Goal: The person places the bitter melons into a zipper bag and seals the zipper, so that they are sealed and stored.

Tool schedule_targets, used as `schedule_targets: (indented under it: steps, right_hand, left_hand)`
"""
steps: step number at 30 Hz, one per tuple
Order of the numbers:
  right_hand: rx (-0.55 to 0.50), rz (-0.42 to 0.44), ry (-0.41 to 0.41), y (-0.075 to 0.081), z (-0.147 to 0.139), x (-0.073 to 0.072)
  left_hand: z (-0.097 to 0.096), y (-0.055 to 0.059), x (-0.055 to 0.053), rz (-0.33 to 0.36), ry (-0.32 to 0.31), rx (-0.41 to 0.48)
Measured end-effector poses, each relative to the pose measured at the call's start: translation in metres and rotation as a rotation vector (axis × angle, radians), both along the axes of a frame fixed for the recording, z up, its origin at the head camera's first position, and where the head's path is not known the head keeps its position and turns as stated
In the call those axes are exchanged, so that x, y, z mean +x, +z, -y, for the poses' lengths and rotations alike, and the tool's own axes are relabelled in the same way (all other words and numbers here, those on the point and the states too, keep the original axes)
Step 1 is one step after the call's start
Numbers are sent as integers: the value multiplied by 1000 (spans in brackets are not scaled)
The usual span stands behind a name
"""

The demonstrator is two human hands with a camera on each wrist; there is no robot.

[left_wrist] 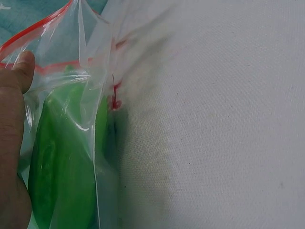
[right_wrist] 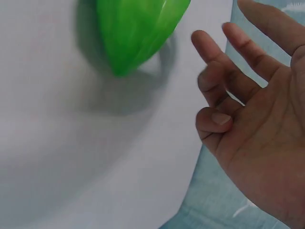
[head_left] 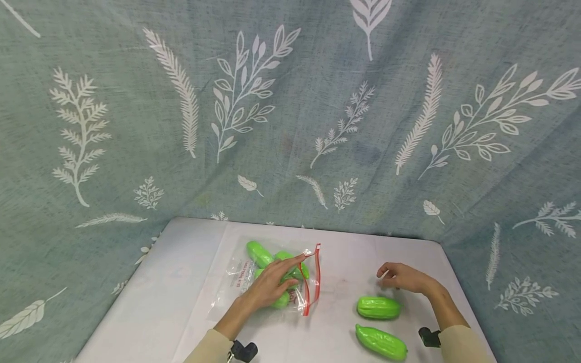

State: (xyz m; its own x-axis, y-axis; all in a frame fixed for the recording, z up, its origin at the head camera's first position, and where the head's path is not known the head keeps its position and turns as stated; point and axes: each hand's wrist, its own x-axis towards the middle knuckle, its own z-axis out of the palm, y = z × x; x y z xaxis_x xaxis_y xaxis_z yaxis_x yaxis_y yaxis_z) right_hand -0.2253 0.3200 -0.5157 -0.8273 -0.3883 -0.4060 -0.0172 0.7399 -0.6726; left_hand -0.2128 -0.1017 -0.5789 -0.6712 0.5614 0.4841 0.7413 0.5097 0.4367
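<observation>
A clear zip bag (head_left: 227, 290) with a red-edged mouth (head_left: 317, 275) lies on the table with several glossy green gourd-like vegetables (head_left: 259, 253) inside. Over it rests my left hand (head_left: 268, 285), fingers stretched toward the red edge. The left wrist view has the thumb (left_wrist: 25, 71) against the clear plastic near the mouth, a green vegetable (left_wrist: 64, 162) showing through below. My right hand (head_left: 404, 277) hovers at the right, fingers loosely bent and holding nothing. Just in front of it lies a ridged green vegetable (head_left: 379, 307); a second, pointed one (head_left: 381, 342) lies nearer me.
The white-covered table (head_left: 336, 322) runs back to a grey-green cloth (head_left: 290, 191) with white leaf prints, which also hangs along both sides. Dark wrist devices (head_left: 244, 351) sit at both sleeves.
</observation>
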Motion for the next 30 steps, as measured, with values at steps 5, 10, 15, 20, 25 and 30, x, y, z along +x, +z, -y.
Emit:
schedule_targets:
  steps: [5,10,15,20,25,30]
  right_hand:
    - [69,70,-37,-1,-15,8]
    - [96,137,-42,-4,-24,17]
    - [108,179,-40,-9,-28,25]
    - [106,202,-39,-13,-30,29]
    - [99,221,-14,-14,-28,31]
    - [113,230,-38,-14,-25,31]
  left_hand:
    - [1,0,0,-8,2,-1]
    - [1,2,-2,-28,-3,5]
    - [2,2,0,-5,-6,3]
    - [3,3,1,6,-5,-1]
    - [3,2,0,-5,2,-4]
    - [4,3,0,-13,7,-12]
